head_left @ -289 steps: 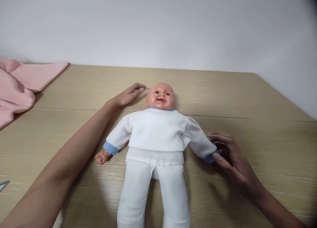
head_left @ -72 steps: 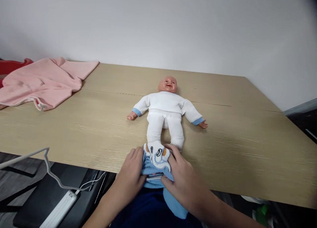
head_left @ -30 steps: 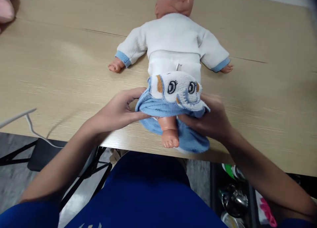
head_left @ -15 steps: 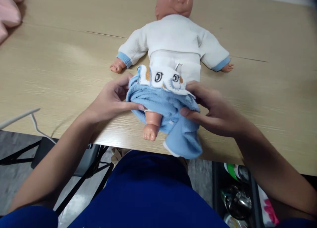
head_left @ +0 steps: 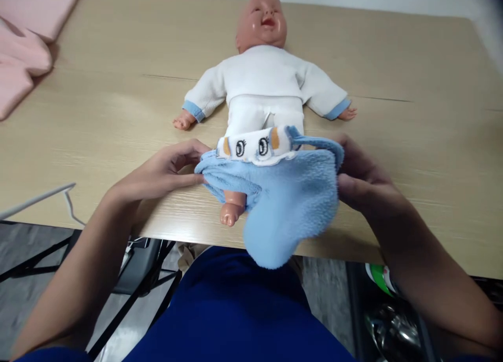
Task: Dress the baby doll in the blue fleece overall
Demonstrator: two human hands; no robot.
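Note:
A baby doll in a white top and white trousers lies on its back on the wooden table, head away from me. Light-blue fleece trousers with an embroidered face patch at the waist are bunched over its legs. My left hand pinches the left side of the blue waistband. My right hand grips the right side. One bare doll foot sticks out of the left leg opening near the table's front edge. The other blue leg hangs loose over the edge.
Pink cloth lies at the far left of the table. A white cable runs off the front left edge. Below the table are a black frame and some items on the floor at right. My blue-clad lap is in front.
The blue trousers have spread wider, and the empty right leg now hangs large over the table edge. My right hand has moved out to the right. The view has tilted up, showing the doll's whole face.

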